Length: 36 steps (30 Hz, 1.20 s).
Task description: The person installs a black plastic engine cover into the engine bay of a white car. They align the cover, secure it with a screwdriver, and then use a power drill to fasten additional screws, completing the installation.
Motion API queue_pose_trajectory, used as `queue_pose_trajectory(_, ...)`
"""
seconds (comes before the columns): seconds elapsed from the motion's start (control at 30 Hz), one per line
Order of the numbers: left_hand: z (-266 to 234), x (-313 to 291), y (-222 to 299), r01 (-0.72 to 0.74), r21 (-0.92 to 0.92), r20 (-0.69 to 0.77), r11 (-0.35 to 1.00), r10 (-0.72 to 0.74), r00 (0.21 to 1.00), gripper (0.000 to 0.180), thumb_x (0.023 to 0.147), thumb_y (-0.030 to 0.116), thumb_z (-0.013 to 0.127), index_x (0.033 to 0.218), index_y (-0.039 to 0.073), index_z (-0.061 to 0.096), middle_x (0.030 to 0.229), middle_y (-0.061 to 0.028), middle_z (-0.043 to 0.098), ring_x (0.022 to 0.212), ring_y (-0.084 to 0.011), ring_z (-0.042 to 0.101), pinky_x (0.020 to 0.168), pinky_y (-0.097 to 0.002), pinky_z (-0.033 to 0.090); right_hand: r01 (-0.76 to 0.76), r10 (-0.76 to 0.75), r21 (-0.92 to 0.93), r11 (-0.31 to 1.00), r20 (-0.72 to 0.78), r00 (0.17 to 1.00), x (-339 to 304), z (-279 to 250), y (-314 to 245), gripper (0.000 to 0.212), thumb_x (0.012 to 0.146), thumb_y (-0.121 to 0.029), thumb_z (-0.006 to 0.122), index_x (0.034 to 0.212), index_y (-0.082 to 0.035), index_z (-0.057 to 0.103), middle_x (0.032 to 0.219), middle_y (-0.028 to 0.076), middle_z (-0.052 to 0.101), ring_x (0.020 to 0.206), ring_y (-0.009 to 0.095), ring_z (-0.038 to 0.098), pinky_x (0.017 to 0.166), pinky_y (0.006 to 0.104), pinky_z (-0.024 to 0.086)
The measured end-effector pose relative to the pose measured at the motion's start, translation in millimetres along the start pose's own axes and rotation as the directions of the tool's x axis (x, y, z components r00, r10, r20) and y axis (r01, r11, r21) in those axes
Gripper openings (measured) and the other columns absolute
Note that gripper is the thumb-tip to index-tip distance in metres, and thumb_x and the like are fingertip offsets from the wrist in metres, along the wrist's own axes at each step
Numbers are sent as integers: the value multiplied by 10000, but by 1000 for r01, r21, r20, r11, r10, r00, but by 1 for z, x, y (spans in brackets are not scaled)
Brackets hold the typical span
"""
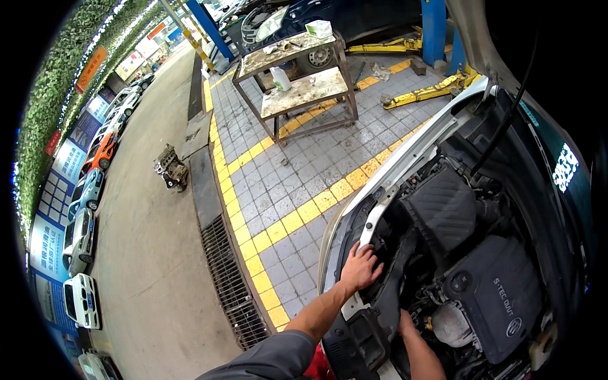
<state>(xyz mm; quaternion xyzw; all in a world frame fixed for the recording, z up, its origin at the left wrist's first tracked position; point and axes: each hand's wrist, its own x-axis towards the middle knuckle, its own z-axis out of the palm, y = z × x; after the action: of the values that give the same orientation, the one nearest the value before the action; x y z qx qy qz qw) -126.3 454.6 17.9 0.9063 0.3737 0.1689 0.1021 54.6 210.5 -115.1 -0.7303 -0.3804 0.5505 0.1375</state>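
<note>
I am leaning over the open engine bay of a white car. My left hand [361, 267] lies on the white front frame [375, 218] near the headlight area, fingers stretched out and a little apart, with nothing seen in it. Deeper in the bay, my right hand [406, 324] reaches beside a black plastic air duct [394, 285]. Its fingers are hidden behind the duct, so what they touch does not show. To the right sit the ribbed black air filter box [441, 206], the black engine cover [497, 297] and a dull silver metal shield [451, 324].
A rusty two-shelf metal cart [304, 95] with a white jug [280, 79] stands on the tiles ahead. Yellow lift arms [430, 90] lie low beyond the car. An engine block [170, 168] rests on the floor left, past a drain grate [231, 285].
</note>
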Motion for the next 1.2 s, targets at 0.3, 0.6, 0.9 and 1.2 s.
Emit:
queue_pose_trajectory(0.3,-4,-5,-1,10,-4,1,1000,-10,1000,319,975,386,676,938,75,731,1095,-92,702,1341,-270,547,1253,-553,305,112,-109,-83,990,37,993,-31,-13,-31,369,983,-296,641,1243,-46,717,1267,273,702,1230,500,612,972,545,511)
queue_pose_trajectory(0.6,-6,-2,1,7,-9,-10,1000,-8,1000,314,970,374,675,936,68,734,1082,-106,704,1331,-273,551,1256,-552,304,23,-23,8,1000,29,999,-31,-13,-37,496,1023,-428,548,1270,-30,710,1300,262,699,1262,491,598,1010,512,486)
queue_pose_trajectory(0.9,-4,-3,-1,10,-22,-8,1000,-10,1000,323,962,375,691,926,56,736,1107,-123,719,1337,-282,550,1247,-574,310,-96,97,-14,995,57,994,-76,-41,-99,519,1055,-440,543,1376,-49,659,1399,254,642,1319,487,556,1051,530,463)
queue_pose_trajectory(1.2,-1,-5,-2,14,-28,-13,1000,-14,1000,313,968,370,673,908,70,736,1036,-101,707,1318,-275,564,1248,-554,307,-4,15,-72,997,152,988,-62,-45,-99,485,1043,-406,549,1330,-39,684,1364,271,658,1286,488,571,1037,512,482)
